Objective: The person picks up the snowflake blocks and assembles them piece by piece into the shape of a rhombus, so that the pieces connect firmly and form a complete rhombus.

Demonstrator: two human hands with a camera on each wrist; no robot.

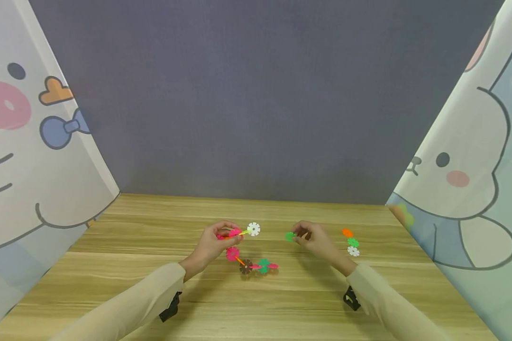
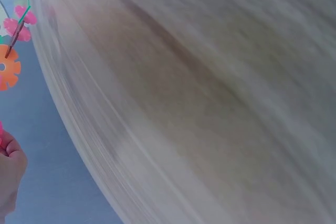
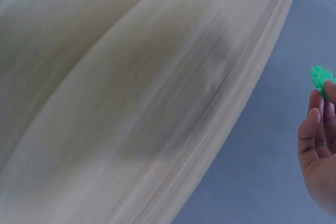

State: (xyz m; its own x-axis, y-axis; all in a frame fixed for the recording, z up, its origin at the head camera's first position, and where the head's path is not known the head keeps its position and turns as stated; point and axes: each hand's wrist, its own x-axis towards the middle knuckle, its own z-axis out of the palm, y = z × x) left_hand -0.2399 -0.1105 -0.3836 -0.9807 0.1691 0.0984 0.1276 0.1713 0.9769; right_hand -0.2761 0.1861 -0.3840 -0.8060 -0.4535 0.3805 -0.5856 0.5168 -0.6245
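In the head view my left hand (image 1: 215, 244) grips a chain of notched plastic discs by its pink pieces (image 1: 235, 232). From the fingers, a yellow disc (image 1: 244, 232) and a white disc (image 1: 253, 229) stick out to the right. The rest of the chain hangs below: a pink disc (image 1: 232, 254), an orange one, a brown disc (image 1: 246, 267), a teal disc (image 1: 263, 265) and a pink end piece (image 1: 273, 266). My right hand (image 1: 313, 238) pinches a single green disc (image 1: 290, 236) between thumb and fingertips, apart from the chain. Sleeve cloth covers most of both wrist views.
On the wooden table (image 1: 307, 303), right of my right hand, lie three loose discs: an orange disc (image 1: 347, 232), a light green disc (image 1: 353, 242) and a white disc (image 1: 353, 251). A grey panel (image 1: 256, 104) stands behind, with cartoon-printed panels on both sides.
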